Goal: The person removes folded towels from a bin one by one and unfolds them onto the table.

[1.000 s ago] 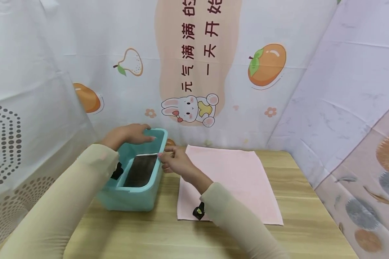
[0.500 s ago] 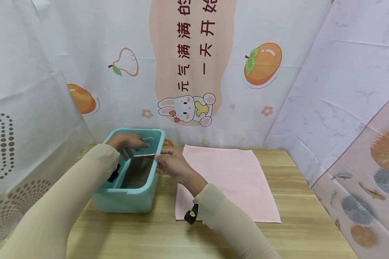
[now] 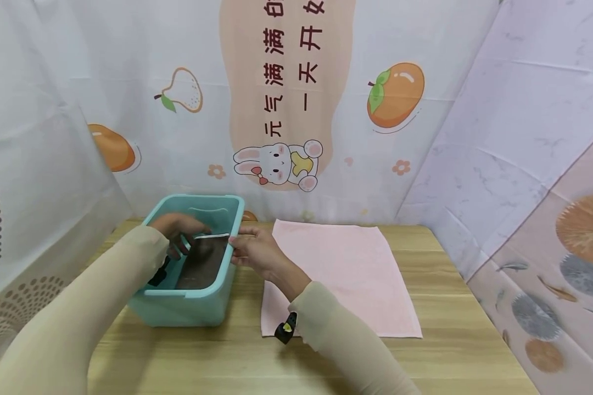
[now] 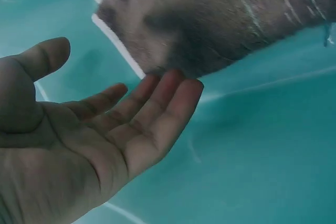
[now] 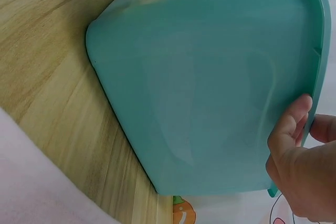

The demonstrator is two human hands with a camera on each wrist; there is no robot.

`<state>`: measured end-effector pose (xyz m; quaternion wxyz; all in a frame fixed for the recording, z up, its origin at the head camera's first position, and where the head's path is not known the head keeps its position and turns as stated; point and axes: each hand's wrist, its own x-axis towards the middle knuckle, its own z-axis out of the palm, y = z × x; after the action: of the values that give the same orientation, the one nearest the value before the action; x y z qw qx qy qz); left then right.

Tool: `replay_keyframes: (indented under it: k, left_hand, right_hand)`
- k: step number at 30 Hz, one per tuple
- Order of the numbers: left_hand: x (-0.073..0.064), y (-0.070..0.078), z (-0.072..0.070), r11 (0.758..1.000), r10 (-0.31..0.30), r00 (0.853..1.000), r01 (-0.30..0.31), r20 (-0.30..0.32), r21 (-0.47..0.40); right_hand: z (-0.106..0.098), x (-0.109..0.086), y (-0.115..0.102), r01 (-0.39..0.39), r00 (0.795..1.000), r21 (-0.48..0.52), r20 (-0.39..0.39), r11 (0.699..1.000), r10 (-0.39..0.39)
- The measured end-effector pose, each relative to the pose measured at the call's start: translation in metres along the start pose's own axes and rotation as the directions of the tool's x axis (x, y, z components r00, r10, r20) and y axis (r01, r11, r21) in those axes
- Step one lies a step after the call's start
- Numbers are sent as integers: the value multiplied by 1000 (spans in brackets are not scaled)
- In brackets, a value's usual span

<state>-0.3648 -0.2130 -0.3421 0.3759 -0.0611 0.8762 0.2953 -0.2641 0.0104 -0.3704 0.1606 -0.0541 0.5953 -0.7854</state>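
Observation:
A teal plastic storage bin [image 3: 192, 310] stands on the left of the table. Inside it lies a dark brown, fuzzy, flat piece that looks like cloth [image 4: 210, 22], with a white edge. My left hand [image 4: 115, 135] is down in the bin, fingers loosely extended. Its fingertips reach the edge of the brown piece; whether they touch it I cannot tell. At the bin's right rim, my right hand [image 3: 264, 253] pinches the rim between thumb and fingers, as the right wrist view shows.
A pink towel [image 3: 346, 280] lies flat on the wooden table [image 3: 237, 356] to the right of the bin. Printed curtains [image 3: 356, 181] hang behind the table and along both sides.
My left hand has come away from the bin's far rim and lowered into the bin beside the brown piece. The right hand stays at the right rim. The head view has shifted slightly.

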Motion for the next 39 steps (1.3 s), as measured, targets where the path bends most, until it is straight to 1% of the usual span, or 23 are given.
replay_keyframes:
  k: [5,8,15,18,23,26,29,32,35,39]
  left_hand:
    - [8,-10,-4,996,-14,999,18,41,-89]
    - [12,-13,-6,995,-28,999,32,39,-99]
    - [16,-15,-8,995,-83,997,83,10,-62]
    - [17,-16,-7,996,-85,996,85,6,-28]
    - [20,-17,-5,997,-69,996,67,51,38]
    - [22,-15,-4,996,-62,995,57,77,62]
    - [24,-15,-4,997,-66,994,63,89,46]
    - [27,-15,-4,997,-78,992,79,100,-2]
    - [30,-14,-4,996,-73,991,79,110,-49]
    - [29,-14,-5,993,-62,991,74,120,-92]
  right_hand:
    - [0,2,0,-12,1000,6,-8,1000,12]
    - [0,3,0,-13,1000,5,-6,1000,13]
    - [1,3,-1,-14,1000,-4,-6,1000,14]
    - [1,3,-1,-22,1000,-9,-6,1000,22]
    - [1,3,-1,-21,1000,-14,-13,1000,21]
    - [1,3,-1,-12,1000,-10,-20,1000,12]
    - [1,4,0,-2,1000,-9,-17,1000,2]
    - [2,5,1,1,1000,-5,-13,1000,-1]
    - [2,4,0,2,1000,-2,-15,1000,-2]
    - [1,4,1,5,1000,-4,-18,1000,-5]
